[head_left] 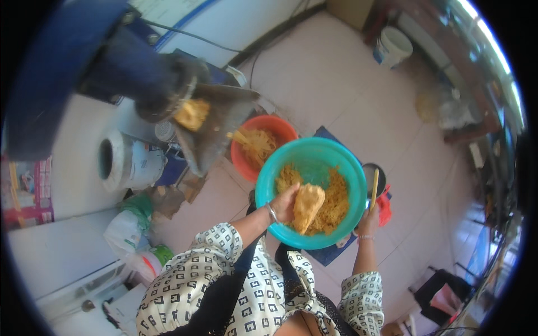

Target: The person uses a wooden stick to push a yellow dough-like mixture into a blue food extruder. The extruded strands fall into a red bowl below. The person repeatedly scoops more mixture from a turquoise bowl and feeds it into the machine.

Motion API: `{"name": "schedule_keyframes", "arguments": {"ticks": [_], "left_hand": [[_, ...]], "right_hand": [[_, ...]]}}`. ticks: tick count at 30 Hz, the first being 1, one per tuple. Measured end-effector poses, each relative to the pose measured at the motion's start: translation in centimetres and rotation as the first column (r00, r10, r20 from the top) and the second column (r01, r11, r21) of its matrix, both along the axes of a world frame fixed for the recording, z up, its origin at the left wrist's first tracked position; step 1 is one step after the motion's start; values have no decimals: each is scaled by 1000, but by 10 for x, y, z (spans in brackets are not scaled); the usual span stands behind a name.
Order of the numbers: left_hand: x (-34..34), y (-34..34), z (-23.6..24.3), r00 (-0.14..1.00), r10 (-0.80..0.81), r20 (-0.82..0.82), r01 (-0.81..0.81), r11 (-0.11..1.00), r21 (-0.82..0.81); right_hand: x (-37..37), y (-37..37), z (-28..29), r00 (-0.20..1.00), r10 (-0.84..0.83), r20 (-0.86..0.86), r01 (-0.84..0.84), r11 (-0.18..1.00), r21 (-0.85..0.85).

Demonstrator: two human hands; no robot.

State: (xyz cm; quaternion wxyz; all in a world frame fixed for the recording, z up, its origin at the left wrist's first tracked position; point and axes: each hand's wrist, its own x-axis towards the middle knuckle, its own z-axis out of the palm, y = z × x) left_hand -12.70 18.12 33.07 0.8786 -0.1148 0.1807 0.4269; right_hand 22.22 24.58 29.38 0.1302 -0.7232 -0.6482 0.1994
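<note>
My left hand [287,204] is closed round a lump of yellow-orange dough [309,208] above a teal basin [355,168]. Crumbly dough [337,199] of the same colour lies in the basin. At the basin's right side, my right hand [367,222] is closed on a thin light-coloured stick [374,189] that points up; whether it also supports the rim I cannot tell. To the upper left, a blue machine [131,78] has dough [192,114] at its round mouth, above a metal chute [216,120]. An orange-red basin [287,130] below the chute holds dough strands [259,147].
A dark pan or bowl [382,178] and red cloth [384,208] sit right of the teal basin. A white bucket [394,47] stands far right by a wooden bench. Plastic bags [128,227] and a white cylinder [131,161] are on the left; a black chair [443,291] is lower right.
</note>
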Motion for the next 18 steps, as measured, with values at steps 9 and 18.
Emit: {"name": "schedule_keyframes", "arguments": {"ticks": [9, 18], "left_hand": [[-7, -2, 40, 981, -121, 148, 92, 977, 192], [-31, 11, 139, 972, -219, 80, 163, 884, 439]], "right_hand": [[-145, 30, 282, 776, 421, -469, -460, 887, 36], [-284, 51, 388, 348, 915, 204, -937, 347, 40]]}}
